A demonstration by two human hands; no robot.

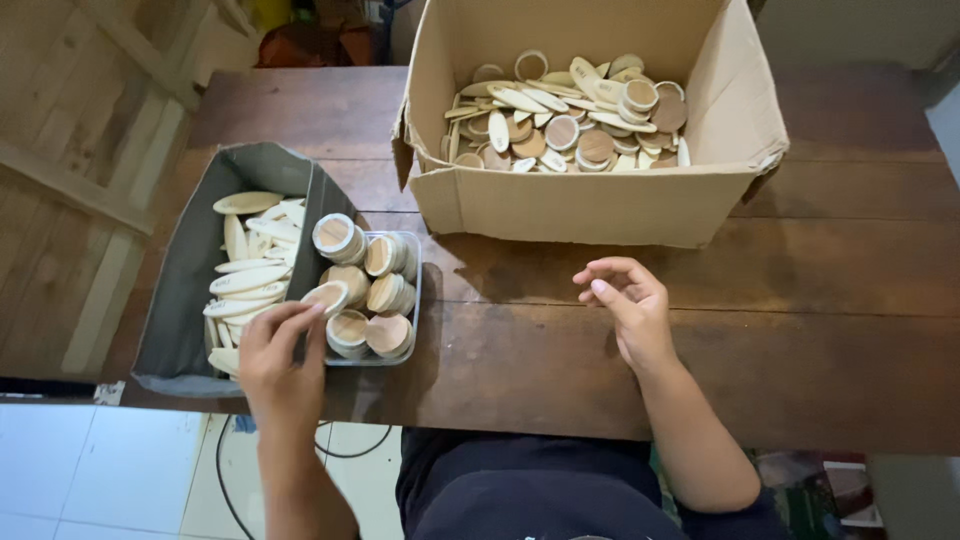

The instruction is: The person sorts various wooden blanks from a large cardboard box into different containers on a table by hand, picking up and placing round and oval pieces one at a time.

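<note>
My left hand pinches a round wooden disc at the front left corner of a clear plastic tray that holds stacks of similar discs. My right hand rests on the dark wooden table, fingers loosely curled and holding nothing, just in front of a large cardboard box. The box contains a heap of mixed round and oval wooden pieces.
A grey fabric bin at the left holds several oval wooden pieces and touches the clear tray. Wooden planks lie to the far left. A black cable runs on the tiled floor below the table's near edge.
</note>
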